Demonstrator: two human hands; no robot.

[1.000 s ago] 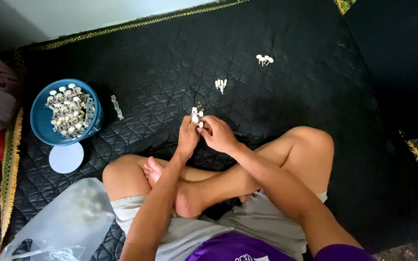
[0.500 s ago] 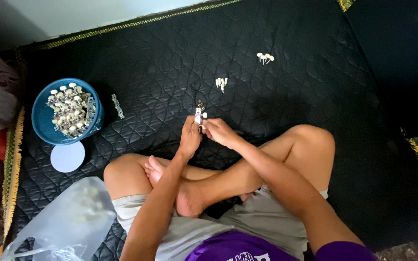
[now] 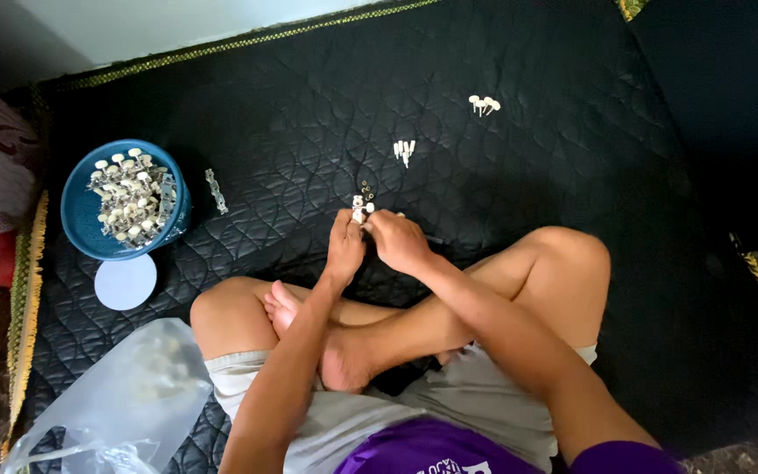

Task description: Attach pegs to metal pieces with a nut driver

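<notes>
The quilted mat [image 3: 502,219] looked like black cloth with a faint sheen and stitched diamonds, edged in gold woven trim. The blue bowl [image 3: 81,219] seemed smooth plastic, filled with shiny metal parts with cream plastic knobs [image 3: 129,200], and the round lid [image 3: 125,282] beside it was matt. The bag [image 3: 116,412] was thin, crinkled clear plastic.

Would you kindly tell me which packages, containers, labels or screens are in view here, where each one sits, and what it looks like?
Clear crumpled plastic bag: lower left, by the person's knee; pale pieces show dimly inside.
Round blue plastic bowl: left, on the black quilted mat; heaped with small white-and-silver metal parts.
Round white lid: flat on the mat, just below the bowl.
No labels, signs or screens are visible; the purple shirt bears white print.
</notes>
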